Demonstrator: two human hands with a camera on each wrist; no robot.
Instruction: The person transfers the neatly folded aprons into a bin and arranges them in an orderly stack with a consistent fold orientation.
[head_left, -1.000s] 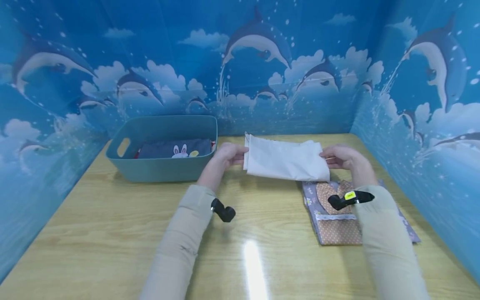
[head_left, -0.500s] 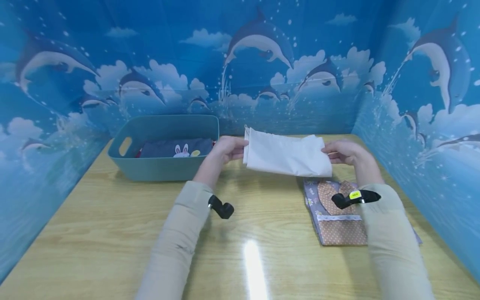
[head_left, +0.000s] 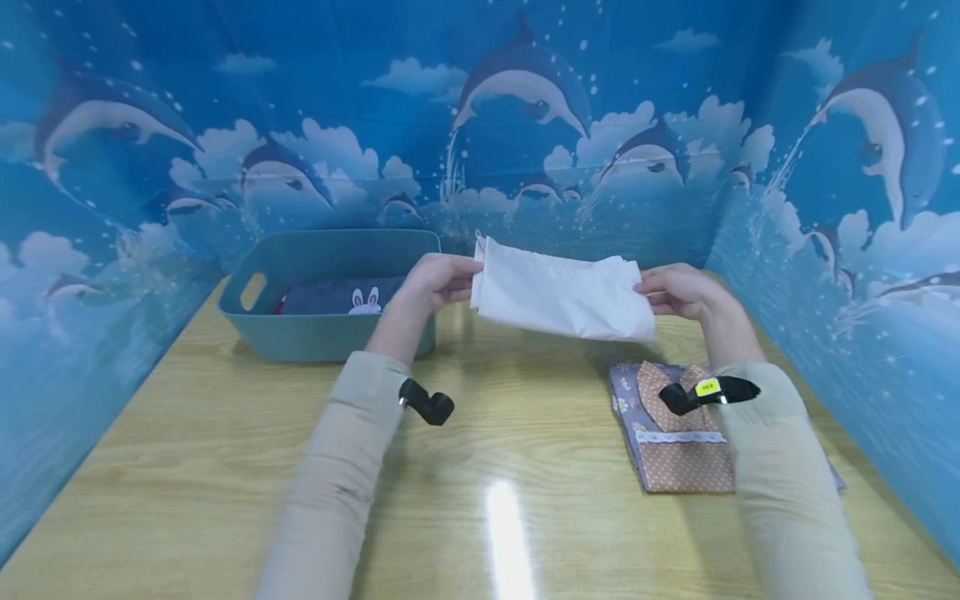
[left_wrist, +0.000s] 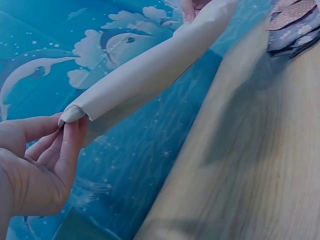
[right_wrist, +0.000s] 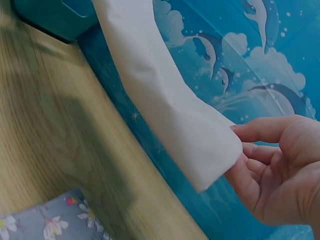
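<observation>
A folded white cloth (head_left: pixel 558 292) hangs in the air above the table, a thin loop at its upper left corner. My left hand (head_left: pixel 444 282) pinches its left end between thumb and fingers; the left wrist view shows this hand (left_wrist: pixel 42 160) at the rolled fold. At the other end, my right hand (head_left: pixel 681 290) pinches the cloth's edge, thumb and fingertips on opposite sides in the right wrist view. Below the right forearm lies a folded grey floral cloth (head_left: pixel 626 417) with a brown dotted pocket and lace trim.
Left of the white cloth stands a teal plastic basket (head_left: pixel 330 337) with a handle hole. Inside it lies a folded dark blue cloth (head_left: pixel 322 297) with a white rabbit, partly hidden by my left hand. Dolphin-printed sheets (head_left: pixel 525 150) wall the back and sides of the wooden table (head_left: pixel 450 467).
Both hands have raised the white cloth off the table's back area and shifted it slightly left towards the basket. The grey floral cloth has stayed in place.
</observation>
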